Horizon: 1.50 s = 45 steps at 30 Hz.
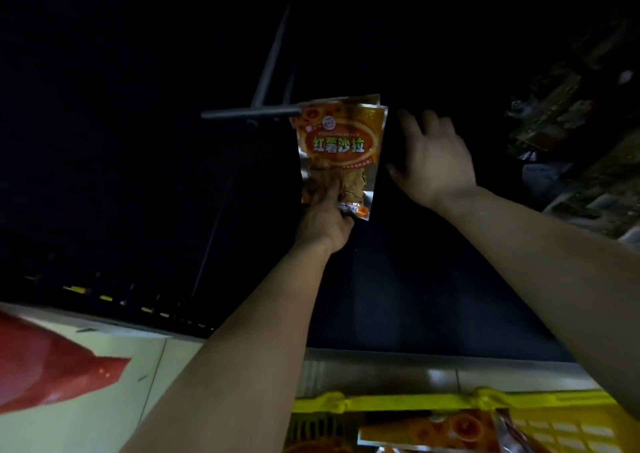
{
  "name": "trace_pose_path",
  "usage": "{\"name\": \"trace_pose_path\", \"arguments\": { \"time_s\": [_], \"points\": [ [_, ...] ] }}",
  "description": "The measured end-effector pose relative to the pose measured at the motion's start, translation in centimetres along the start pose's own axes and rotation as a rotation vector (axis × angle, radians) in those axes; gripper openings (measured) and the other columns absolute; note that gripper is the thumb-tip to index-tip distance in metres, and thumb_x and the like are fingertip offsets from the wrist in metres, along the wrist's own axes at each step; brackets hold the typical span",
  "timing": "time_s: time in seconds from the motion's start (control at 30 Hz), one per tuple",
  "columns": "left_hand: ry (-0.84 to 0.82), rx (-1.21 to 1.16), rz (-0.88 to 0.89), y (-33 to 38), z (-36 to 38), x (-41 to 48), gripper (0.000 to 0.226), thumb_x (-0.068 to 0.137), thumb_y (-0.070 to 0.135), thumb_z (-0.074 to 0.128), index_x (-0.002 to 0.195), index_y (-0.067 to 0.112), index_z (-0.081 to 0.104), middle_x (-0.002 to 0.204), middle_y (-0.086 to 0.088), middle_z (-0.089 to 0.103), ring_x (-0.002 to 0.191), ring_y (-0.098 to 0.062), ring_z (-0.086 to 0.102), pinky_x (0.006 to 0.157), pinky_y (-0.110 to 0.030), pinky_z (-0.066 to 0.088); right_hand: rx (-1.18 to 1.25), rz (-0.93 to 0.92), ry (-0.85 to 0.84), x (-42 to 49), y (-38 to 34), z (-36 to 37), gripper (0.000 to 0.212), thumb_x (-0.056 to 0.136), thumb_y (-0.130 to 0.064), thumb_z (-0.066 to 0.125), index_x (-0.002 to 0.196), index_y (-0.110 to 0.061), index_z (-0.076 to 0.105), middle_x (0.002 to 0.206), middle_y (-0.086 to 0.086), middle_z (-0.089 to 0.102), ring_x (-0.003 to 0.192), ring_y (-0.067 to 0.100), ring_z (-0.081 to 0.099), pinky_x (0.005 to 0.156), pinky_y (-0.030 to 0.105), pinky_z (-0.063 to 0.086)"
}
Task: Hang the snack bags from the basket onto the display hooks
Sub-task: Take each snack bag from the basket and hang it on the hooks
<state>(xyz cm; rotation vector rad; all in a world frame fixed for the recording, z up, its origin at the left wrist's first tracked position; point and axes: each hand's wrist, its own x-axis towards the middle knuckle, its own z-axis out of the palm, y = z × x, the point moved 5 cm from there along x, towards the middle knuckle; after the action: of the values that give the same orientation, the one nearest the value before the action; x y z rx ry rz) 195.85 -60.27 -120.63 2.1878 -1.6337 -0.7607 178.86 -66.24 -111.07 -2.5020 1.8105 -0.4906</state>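
An orange snack bag [341, 140] with green lettering is held upright in front of a dark display panel; a second bag's edge shows just behind it. My left hand [325, 218] pinches the bag's lower edge, thumb on its front. The bag's top left corner meets the end of a dark horizontal display hook [249, 113]. My right hand [434, 156] hovers to the right of the bag with fingers spread, holding nothing. Below, a yellow basket [398, 402] holds more orange snack bags [446, 430].
Two thin dark rods [273, 57] slant up behind the hook. A red bag [52, 366] lies on the pale floor at lower left. Dim packaged goods [561, 113] fill shelves at the right. A grey ledge [381, 366] runs above the basket.
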Motion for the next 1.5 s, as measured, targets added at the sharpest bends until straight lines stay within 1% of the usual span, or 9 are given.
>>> {"name": "trace_pose_path", "arguments": {
  "time_s": [0.33, 0.6, 0.8, 0.97, 1.1, 1.23, 1.33, 1.43, 1.5],
  "points": [
    [-0.099, 0.12, 0.015, 1.7, -1.4, -6.5, 0.078, 0.092, 0.03, 0.062, 0.156, 0.038, 0.018, 0.163, 0.002, 0.024, 0.143, -0.026, 0.036, 0.11, -0.037, 0.039, 0.066, 0.108, -0.371, -9.5, 2.7, -0.8, 0.072, 0.088, -0.043, 0.059, 0.15, -0.022, 0.029, 0.141, 0.01, 0.042, 0.126, 0.033, 0.042, 0.097, 0.045, 0.046],
    [-0.146, 0.179, 0.041, 3.9, -6.0, -19.4, 0.074, 0.095, 0.035, 0.06, 0.157, 0.027, 0.021, 0.161, -0.008, 0.027, 0.144, -0.027, 0.034, 0.114, -0.037, 0.034, 0.077, 0.109, -0.408, -19.9, 0.2, -9.0, 0.066, 0.089, -0.041, 0.059, 0.147, -0.021, 0.035, 0.137, 0.012, 0.044, 0.125, 0.037, 0.043, 0.097, 0.047, 0.045],
    [-0.157, 0.205, 0.072, 3.1, -5.7, -30.0, 0.069, 0.092, 0.035, 0.061, 0.154, 0.024, 0.032, 0.154, -0.011, 0.037, 0.138, -0.031, 0.042, 0.112, -0.036, 0.036, 0.094, 0.111, -0.43, -28.7, -0.3, -12.7, 0.061, 0.091, -0.042, 0.059, 0.145, -0.021, 0.038, 0.135, 0.011, 0.043, 0.125, 0.038, 0.042, 0.096, 0.05, 0.045],
    [-0.224, 0.228, 0.014, -0.1, -2.2, -36.1, 0.066, 0.091, 0.039, 0.064, 0.149, 0.024, 0.037, 0.15, -0.008, 0.042, 0.134, -0.03, 0.046, 0.11, -0.04, 0.04, 0.131, 0.144, -0.52, -35.6, 0.6, -11.2, 0.055, 0.09, -0.047, 0.057, 0.138, -0.022, 0.045, 0.131, 0.01, 0.046, 0.121, 0.038, 0.045, 0.097, 0.049, 0.044],
    [-0.266, 0.249, -0.06, -2.5, -0.3, -37.9, 0.061, 0.088, 0.04, 0.069, 0.141, 0.025, 0.043, 0.145, -0.004, 0.046, 0.127, -0.029, 0.052, 0.104, -0.045, 0.046, 0.185, 0.172, -0.663, -39.2, 1.0, -8.2, 0.056, 0.091, -0.04, 0.057, 0.143, -0.026, 0.041, 0.145, 0.011, 0.044, 0.129, 0.036, 0.044, 0.101, 0.047, 0.044],
    [-0.157, 0.232, -0.083, -4.2, -0.4, -37.5, 0.046, 0.086, 0.028, 0.071, 0.125, 0.027, 0.047, 0.132, -0.002, 0.054, 0.11, -0.028, 0.061, 0.087, -0.043, 0.053, 0.262, 0.132, -0.773, -40.2, -0.6, -5.0, 0.054, 0.09, -0.041, 0.059, 0.142, -0.038, 0.042, 0.151, 0.005, 0.04, 0.131, 0.033, 0.045, 0.099, 0.047, 0.047],
    [-0.086, 0.244, -0.046, -4.7, -0.7, -36.7, 0.028, 0.088, 0.028, 0.069, 0.11, 0.027, 0.052, 0.119, 0.0, 0.053, 0.098, -0.026, 0.062, 0.077, -0.039, 0.053, 0.241, 0.171, -0.846, -40.5, -2.0, -2.3, 0.065, 0.089, -0.041, 0.06, 0.147, -0.029, 0.035, 0.148, 0.013, 0.043, 0.129, 0.037, 0.047, 0.098, 0.045, 0.046],
    [-0.007, 0.261, 0.001, -4.8, -1.0, -35.9, 0.012, 0.09, 0.023, 0.064, 0.1, 0.024, 0.056, 0.108, -0.001, 0.056, 0.089, -0.025, 0.063, 0.072, -0.037, 0.052, 0.202, 0.209, -0.908, -41.6, -3.0, 0.2, 0.08, 0.087, -0.041, 0.064, 0.152, -0.024, 0.021, 0.155, 0.019, 0.019, 0.132, 0.044, 0.04, 0.102, 0.05, 0.043],
    [-0.014, 0.259, 0.022, -4.8, -0.8, -35.7, 0.009, 0.09, 0.028, 0.065, 0.093, 0.026, 0.057, 0.097, 0.002, 0.063, 0.083, -0.022, 0.064, 0.069, -0.036, 0.053, 0.175, 0.201, -0.879, -42.1, -3.1, 0.9, 0.08, 0.085, -0.047, 0.066, 0.15, -0.029, 0.023, 0.153, 0.017, 0.013, 0.131, 0.045, 0.038, 0.101, 0.052, 0.044]
  ]
}}
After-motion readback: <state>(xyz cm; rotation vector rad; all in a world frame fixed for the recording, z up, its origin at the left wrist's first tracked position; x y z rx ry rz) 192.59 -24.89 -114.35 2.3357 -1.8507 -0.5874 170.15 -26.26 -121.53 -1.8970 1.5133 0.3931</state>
